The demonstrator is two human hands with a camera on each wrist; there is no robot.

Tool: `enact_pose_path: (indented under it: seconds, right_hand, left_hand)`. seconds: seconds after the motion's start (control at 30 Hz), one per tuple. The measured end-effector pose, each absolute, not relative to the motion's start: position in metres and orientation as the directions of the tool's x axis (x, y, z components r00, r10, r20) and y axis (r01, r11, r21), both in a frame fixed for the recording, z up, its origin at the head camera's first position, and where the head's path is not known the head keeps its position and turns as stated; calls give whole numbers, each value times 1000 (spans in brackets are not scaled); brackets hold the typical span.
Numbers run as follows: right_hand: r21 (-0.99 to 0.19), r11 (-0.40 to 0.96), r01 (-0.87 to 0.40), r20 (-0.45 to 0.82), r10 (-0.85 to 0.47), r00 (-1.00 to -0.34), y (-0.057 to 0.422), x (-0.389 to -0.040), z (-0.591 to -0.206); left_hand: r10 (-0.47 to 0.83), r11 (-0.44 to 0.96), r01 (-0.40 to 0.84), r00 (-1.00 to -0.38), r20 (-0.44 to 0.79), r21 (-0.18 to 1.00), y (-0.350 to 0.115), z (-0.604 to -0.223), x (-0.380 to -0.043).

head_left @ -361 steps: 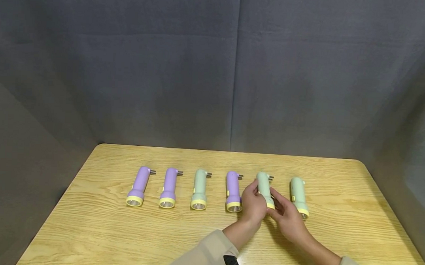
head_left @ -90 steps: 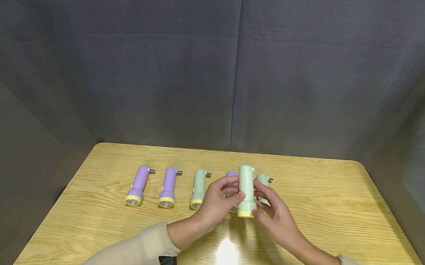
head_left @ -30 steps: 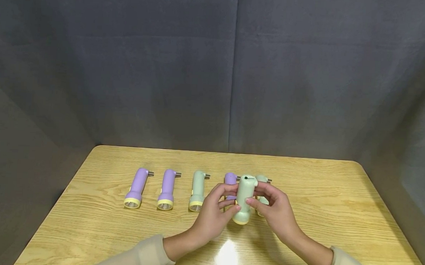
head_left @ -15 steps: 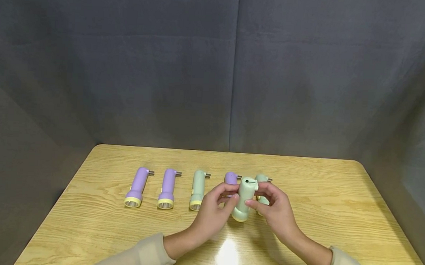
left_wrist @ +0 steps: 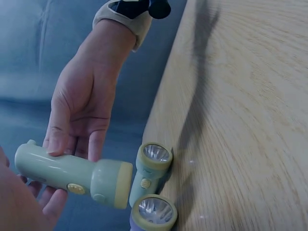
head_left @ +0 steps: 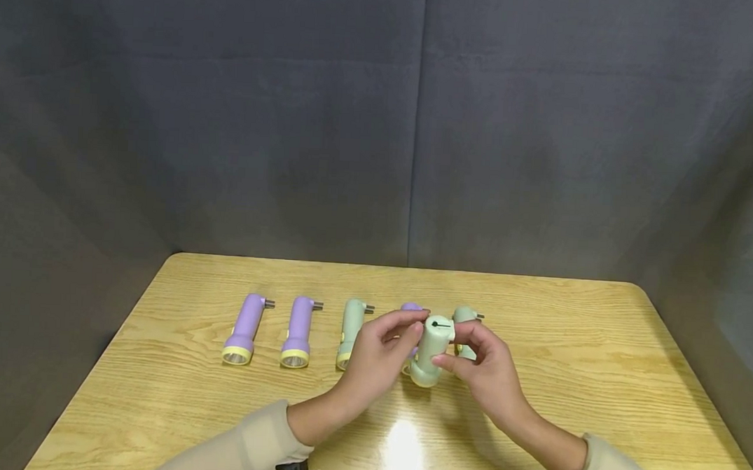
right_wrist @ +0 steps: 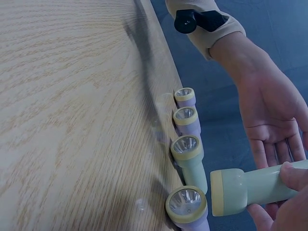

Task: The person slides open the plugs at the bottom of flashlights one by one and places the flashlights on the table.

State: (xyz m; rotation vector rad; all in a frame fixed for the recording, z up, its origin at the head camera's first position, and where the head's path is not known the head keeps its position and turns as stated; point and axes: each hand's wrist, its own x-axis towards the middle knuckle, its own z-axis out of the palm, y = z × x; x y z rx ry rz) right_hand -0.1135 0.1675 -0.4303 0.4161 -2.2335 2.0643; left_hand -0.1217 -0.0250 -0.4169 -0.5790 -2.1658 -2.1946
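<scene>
A pale green flashlight (head_left: 431, 353) with a yellow rim is held above the table, tail end tilted up toward the head camera. That end carries a dark slot-like mark, with a short stub at its right side. My right hand (head_left: 496, 384) grips the body between thumb and fingers. On the other side, my left hand (head_left: 371, 361) has its thumb and index fingertips close by the tail end. In the right wrist view, the left fingers (right_wrist: 274, 151) reach loosely behind the flashlight, thumb apart from it. A round yellow switch (left_wrist: 76, 188) shows in the left wrist view.
Lying in a row on the wooden table (head_left: 597, 385) are two purple flashlights (head_left: 245, 327) at left and a green one (head_left: 351, 325). Partly hidden behind my hands are another purple flashlight (head_left: 411, 307) and a green one (head_left: 465, 314). Dark curtains (head_left: 292, 154) surround the table.
The rightmost flashlight has been lifted off the table since the oldest frame and brought left. Lately its tail has tipped toward the camera, and my left thumb has moved up off its body.
</scene>
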Motion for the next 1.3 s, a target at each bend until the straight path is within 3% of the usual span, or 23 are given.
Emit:
enact_pose_path:
  seconds: [0.53, 0.83, 1.1, 1.3]
  right_hand:
    - [-959, -41, -280, 283, -193, -940, 166, -111, -431]
    - [-961, -63, -271, 278, -202, -939, 167, -112, -430]
    - [-969, -69, -238, 247, -181, -952, 164, -111, -428]
    - [-967, -65, -245, 253, -183, -950, 164, -112, -427]
  left_hand:
    - [182, 0, 114, -977, 112, 994, -14, -402, -118]
    - [170, 33, 122, -979, 114, 992, -14, -392, -121]
    - [174, -53, -9, -985, 1, 999, -13, -390, -123]
    - [188, -73, -38, -982, -24, 997, -15, -388, -124]
